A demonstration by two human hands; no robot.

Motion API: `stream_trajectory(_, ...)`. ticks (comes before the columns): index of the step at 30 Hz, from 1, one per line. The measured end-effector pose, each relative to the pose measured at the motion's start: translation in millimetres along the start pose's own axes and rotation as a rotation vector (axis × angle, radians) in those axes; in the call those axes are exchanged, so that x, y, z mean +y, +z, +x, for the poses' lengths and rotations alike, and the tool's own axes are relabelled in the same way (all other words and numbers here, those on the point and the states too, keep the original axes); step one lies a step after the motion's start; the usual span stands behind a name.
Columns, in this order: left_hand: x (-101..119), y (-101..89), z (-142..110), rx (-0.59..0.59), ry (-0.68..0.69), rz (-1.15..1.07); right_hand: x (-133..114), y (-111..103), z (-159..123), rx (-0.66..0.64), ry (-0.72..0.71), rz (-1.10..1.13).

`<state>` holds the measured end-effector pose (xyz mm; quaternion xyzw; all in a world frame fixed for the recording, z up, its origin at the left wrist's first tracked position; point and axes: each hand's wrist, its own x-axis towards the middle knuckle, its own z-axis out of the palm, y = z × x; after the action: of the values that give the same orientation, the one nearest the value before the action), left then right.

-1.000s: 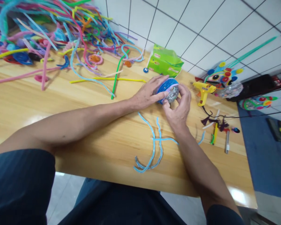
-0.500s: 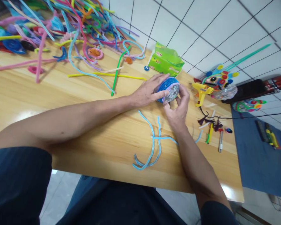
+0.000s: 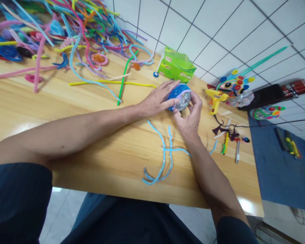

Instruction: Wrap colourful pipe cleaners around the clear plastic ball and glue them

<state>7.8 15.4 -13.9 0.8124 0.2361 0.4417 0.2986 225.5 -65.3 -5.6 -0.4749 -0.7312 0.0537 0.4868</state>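
Observation:
Between my hands is a round piece wrapped in blue pipe cleaner (image 3: pixel 179 90), with a lilac edge and a grey, mottled flat face turned toward the right. My left hand (image 3: pixel 159 99) grips it from the left, the thumb lying across the lilac edge. On the other side my right hand (image 3: pixel 189 117) holds the rim, thumb below and fingers curled behind, partly hidden. Light blue pipe cleaners (image 3: pixel 164 149) lie on the wood just below, some bent into curves, one passing under my right forearm.
A heap of coloured pipe cleaners (image 3: pixel 86 30) covers the back left. Behind my hands stands a green packet (image 3: pixel 178 66) beside a blue button (image 3: pixel 156 74). To the right are a yellow glue gun (image 3: pixel 215 100) with its cord, dark tassels (image 3: pixel 232 133) and a cutter knife (image 3: pixel 237 151).
The whole view has shifted slightly, so everything sits a little further left. Both hands keep their hold on the blue piece, its grey face turned marginally more into view.

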Motion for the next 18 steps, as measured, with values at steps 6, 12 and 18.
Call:
stream_trajectory(6,3.8,-1.9,-0.4,-0.02,0.005,0.004,-0.4,-0.1,0.0,0.003,0.016,-0.02)
stream_trajectory(12,7.3,-2.1,-3.2,-0.007,0.01,0.011,-8.4,0.6,1.0,0.036,0.13,0.17)
stream_trajectory(18,8.3,1.1,-3.9,-0.024,0.056,0.073,-14.2,2.4,8.1,0.118,0.294,0.28)
